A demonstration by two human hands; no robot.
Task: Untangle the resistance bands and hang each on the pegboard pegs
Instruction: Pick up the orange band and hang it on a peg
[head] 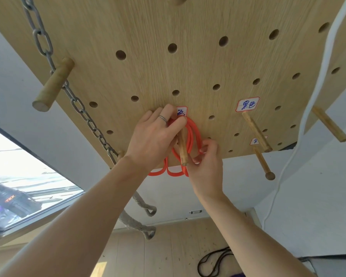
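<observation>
At the frame's centre, the orange resistance band (pixel 192 134) loops over a wooden peg (pixel 182 150) on the pegboard (pixel 148 66). The left hand (pixel 156 134) has its fingers clamped on the band's top; the right hand (pixel 206 162) pinches its side. A white label (pixel 247 104) right of centre bears blue handwriting, illegible. A black band (pixel 212 260) lies on the floor, lower right.

— We've got two bare forearms in view, no sleeves anywhere from the bottom edge to the wrists.

— Right, and no watch, no bracelet, no glove on either wrist.

— On the left hand (pixel 152 136) we see a ring (pixel 162 118): a thin, plain silver-coloured band, sitting near the middle of one finger.

— And the right hand (pixel 206 166)?

— We see no ring on it. The nails we can make out there are short and unpainted.

— Beyond hands and forearms, the camera gives us nothing more of the person.
</observation>
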